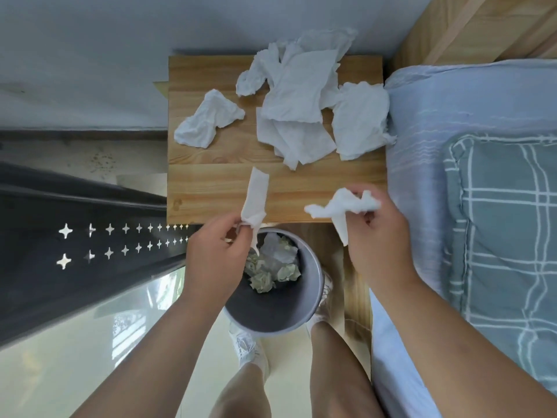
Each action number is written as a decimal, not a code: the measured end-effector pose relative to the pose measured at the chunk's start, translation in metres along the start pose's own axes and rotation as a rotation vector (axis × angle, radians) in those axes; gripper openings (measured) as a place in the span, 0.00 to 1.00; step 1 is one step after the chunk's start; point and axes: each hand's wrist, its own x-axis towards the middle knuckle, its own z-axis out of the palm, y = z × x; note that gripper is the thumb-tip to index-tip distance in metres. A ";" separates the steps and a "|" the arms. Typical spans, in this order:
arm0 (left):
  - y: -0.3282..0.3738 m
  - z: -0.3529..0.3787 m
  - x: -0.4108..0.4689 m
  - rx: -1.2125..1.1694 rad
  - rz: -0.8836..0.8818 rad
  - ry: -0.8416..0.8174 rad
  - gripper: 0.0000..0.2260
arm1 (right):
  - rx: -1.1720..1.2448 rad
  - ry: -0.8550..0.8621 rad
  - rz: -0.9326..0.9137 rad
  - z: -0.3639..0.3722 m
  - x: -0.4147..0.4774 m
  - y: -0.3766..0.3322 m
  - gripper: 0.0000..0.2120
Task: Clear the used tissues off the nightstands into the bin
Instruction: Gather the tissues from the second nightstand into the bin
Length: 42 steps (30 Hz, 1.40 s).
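Observation:
A wooden nightstand carries several crumpled white tissues: one at the left, a big pile in the middle, one at the right edge. My left hand pinches a narrow folded tissue above the rim of the grey bin. My right hand grips a crumpled tissue over the nightstand's front right corner. The bin stands on the floor in front of the nightstand and holds balled tissues and paper.
A bed with a pale blue sheet and a checked pillow lies right of the nightstand. A dark curtain with star cut-outs hangs at the left. My legs and white shoes stand beside the bin.

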 end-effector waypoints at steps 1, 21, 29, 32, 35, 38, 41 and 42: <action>-0.008 -0.001 -0.010 -0.041 -0.030 -0.012 0.07 | 0.036 -0.022 0.011 0.005 -0.011 0.004 0.12; -0.206 0.058 -0.052 0.156 -0.476 -0.463 0.24 | -0.248 -0.574 0.624 0.117 -0.051 0.187 0.24; -0.166 0.049 -0.070 0.151 -0.384 -0.389 0.22 | -0.224 -0.428 0.502 0.091 -0.056 0.152 0.17; -0.135 0.035 -0.069 0.090 -0.348 -0.321 0.22 | -0.187 -0.394 0.451 0.075 -0.052 0.125 0.13; -0.102 0.022 -0.060 0.040 -0.282 -0.251 0.19 | -0.170 -0.315 0.351 0.061 -0.037 0.095 0.06; -0.070 0.012 -0.044 -0.012 -0.192 -0.183 0.19 | -0.086 -0.268 0.276 0.050 -0.015 0.061 0.04; -0.042 0.003 -0.017 -0.077 -0.128 -0.125 0.16 | -0.027 -0.225 0.208 0.044 0.012 0.031 0.03; -0.033 0.000 -0.006 -0.093 -0.108 -0.101 0.15 | -0.029 -0.215 0.179 0.042 0.021 0.022 0.03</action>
